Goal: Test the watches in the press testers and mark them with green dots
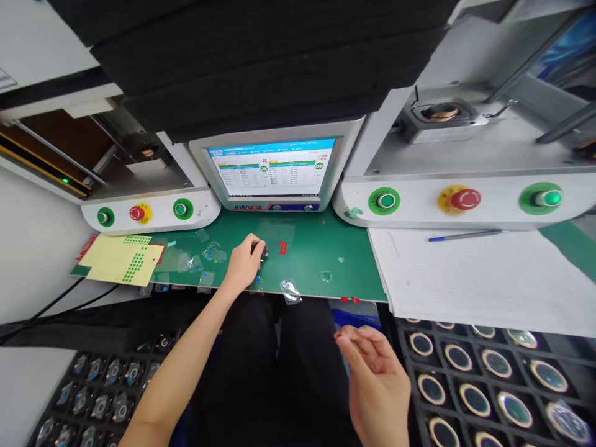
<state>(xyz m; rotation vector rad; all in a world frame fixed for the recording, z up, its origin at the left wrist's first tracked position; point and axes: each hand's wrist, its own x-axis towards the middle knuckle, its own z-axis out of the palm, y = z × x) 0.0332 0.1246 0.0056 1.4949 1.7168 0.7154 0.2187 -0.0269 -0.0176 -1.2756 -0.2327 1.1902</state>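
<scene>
My left hand [243, 264] rests on the green work surface with its fingers closed on a small dark part [263, 251], mostly covered by the hand. Just right of it lies a cluster of small red stickers [283, 248]. In the foreground, my right hand [375, 379] is raised near the bench's front edge, thumb and forefinger pinched on a tiny red sticker [338, 335]. Its other fingers are curled. A clear plastic film piece [291, 292] hangs at the edge between the hands.
A monitor [272, 167] stands behind, flanked by machines with green buttons [386, 200] and red stop buttons [465, 198]. Papers [465, 273] with a pen [465, 236] lie right; yellow sticker sheets [121, 257] left. Black trays of round parts [459, 357] and dark parts [100, 406] flank my legs.
</scene>
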